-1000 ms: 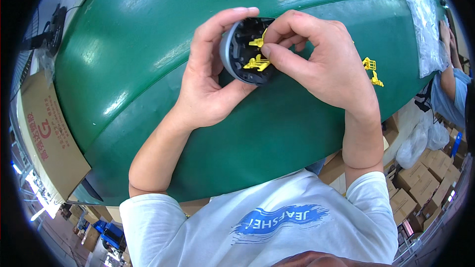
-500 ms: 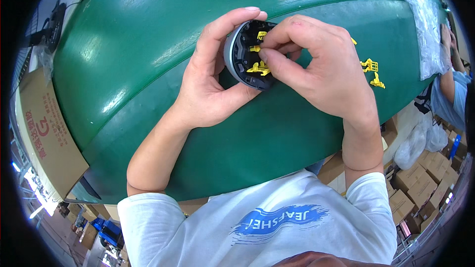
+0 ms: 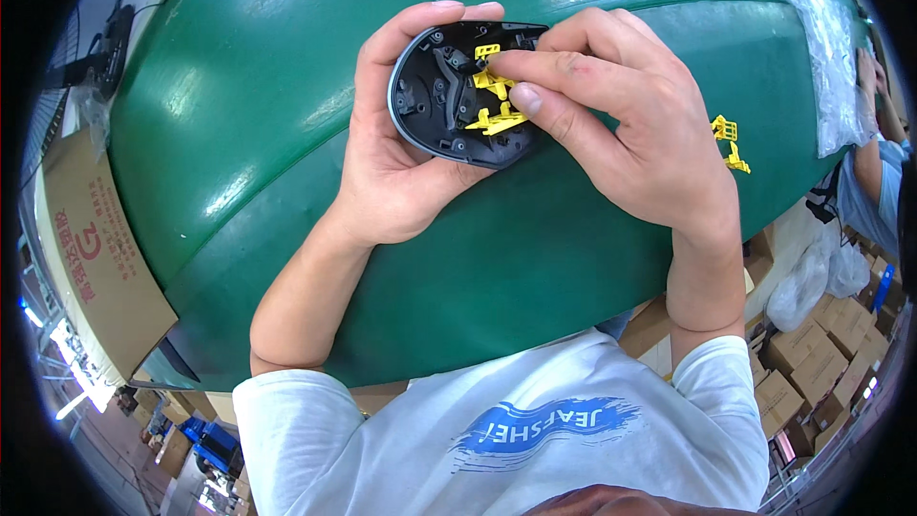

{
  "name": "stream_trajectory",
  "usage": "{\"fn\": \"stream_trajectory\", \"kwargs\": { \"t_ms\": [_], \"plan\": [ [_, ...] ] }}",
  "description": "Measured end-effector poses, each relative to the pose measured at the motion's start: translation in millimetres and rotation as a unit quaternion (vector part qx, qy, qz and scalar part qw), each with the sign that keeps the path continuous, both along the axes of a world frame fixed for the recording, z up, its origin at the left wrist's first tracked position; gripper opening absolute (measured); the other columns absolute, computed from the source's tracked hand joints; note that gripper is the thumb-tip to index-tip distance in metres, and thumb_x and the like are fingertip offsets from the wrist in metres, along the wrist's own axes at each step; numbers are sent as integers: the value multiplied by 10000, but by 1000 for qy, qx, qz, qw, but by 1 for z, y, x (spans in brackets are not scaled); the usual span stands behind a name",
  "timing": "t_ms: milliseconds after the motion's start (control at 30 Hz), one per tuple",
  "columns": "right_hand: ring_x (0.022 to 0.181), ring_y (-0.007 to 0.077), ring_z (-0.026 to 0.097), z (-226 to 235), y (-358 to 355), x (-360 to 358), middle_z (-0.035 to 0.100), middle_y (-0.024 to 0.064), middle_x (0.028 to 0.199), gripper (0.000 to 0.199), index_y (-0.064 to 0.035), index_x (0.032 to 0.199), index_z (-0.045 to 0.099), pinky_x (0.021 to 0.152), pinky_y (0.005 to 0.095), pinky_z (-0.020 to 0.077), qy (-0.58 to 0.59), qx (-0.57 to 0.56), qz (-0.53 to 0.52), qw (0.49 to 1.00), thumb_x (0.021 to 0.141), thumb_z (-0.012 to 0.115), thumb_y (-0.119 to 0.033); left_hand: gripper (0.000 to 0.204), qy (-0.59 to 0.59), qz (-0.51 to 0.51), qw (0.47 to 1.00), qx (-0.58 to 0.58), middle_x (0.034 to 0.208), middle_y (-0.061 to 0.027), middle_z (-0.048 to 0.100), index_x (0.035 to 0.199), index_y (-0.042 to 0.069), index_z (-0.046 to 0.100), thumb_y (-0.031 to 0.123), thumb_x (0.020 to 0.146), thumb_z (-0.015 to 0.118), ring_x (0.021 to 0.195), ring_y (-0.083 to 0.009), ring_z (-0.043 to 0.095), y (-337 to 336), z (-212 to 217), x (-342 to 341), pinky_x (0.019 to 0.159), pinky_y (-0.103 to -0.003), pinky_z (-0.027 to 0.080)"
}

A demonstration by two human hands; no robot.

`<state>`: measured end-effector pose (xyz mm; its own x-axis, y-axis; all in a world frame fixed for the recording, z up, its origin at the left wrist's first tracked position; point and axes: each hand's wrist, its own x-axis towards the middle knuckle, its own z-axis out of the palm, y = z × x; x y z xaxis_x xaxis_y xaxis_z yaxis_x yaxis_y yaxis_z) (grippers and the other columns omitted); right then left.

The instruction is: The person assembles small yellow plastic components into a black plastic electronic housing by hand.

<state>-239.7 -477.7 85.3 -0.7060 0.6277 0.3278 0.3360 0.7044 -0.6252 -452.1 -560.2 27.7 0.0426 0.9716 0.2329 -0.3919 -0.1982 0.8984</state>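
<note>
Cradling a black oval plastic housing [image 3: 449, 96] above the green table [image 3: 239, 115], the left hand [image 3: 401, 162] grips its rim with curled fingers. The right hand [image 3: 621, 134] pinches a yellow plastic insert [image 3: 492, 100] seated inside the housing. Another yellow clip [image 3: 731, 141] lies just beside the right hand. A clear plastic bag [image 3: 831, 57] rests at the table's right edge; a brown carton with red print [image 3: 91, 268] stands at left, and more brown cartons [image 3: 812, 363] are stacked lower right.
</note>
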Motion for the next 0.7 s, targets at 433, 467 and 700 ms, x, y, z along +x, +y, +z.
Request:
{"fn": "stream_trajectory", "kwargs": {
  "t_ms": [433,467,700],
  "plan": [
    [882,259,643,9,-6,5,673,42,951,252,-128,1154,860,926,438,511,14,10,-11,1000,907,841,-176,1080,89,7,994,64,1637,-305,441,1643,93,267,13,808,947,1442,-384,580,-4,-3,-5,1185,-506,543],
    [875,257,647,8,-5,5,673,39,946,255,-128,1150,861,997,473,510,7,32,-7,999,900,845,-179,1080,91,5,994,60,1637,-305,441,1643,93,267,13,808,947,1442,-384,580,-5,-4,-4,1185,-506,543],
    [950,229,651,18,-7,10,648,7,934,273,-185,1156,878,1230,602,391,-78,48,-9,996,885,852,-203,1051,126,27,987,91,1638,-303,442,1627,77,303,19,804,955,1454,-381,571,-11,-8,-2,1204,-509,519]
  ]
}}
